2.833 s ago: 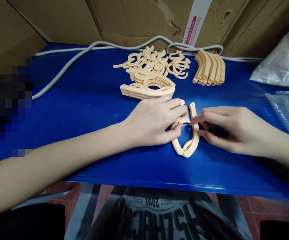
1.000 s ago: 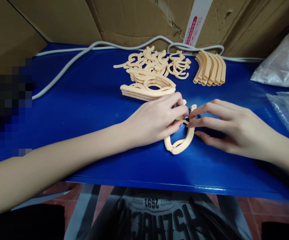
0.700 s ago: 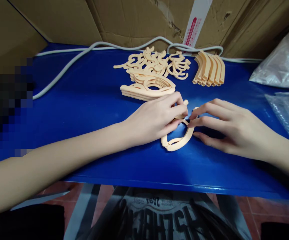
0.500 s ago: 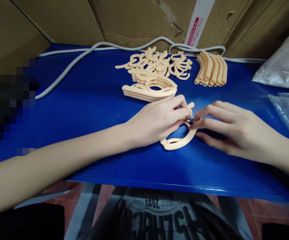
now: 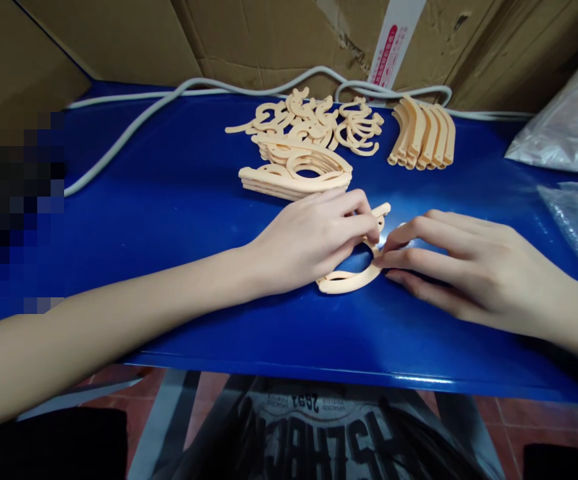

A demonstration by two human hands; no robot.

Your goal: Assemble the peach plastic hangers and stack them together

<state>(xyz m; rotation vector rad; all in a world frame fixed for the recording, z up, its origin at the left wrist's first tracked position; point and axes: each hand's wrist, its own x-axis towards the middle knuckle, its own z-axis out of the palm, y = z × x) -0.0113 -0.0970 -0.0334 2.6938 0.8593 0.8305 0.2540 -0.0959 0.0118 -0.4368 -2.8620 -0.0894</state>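
Note:
A beige plastic folding hanger [image 5: 349, 284] lies on the blue table, its curved arms folded into a loop. My left hand [image 5: 313, 237] is closed over its left and upper part, hiding much of it, while one end sticks out beyond the fingers. At the hanger's right edge, the thumb and fingertips of my right hand [image 5: 473, 270] pinch the rim. Just behind my left hand sits a stack of similar folded hangers [image 5: 293, 180].
Loose hanger hooks [image 5: 301, 120] are heaped behind the stack. Several curved hanger arms [image 5: 426, 137] lie side by side to their right. A white cable [image 5: 143, 123] runs along the back by cardboard boxes [image 5: 269, 40]. Clear plastic bags [image 5: 563, 127] occupy the right side.
The hanger has shifted slightly left, its lower loop turning a little. My right fingertips have followed its edge leftward. My left hand keeps its hold, and the stacks look unchanged.

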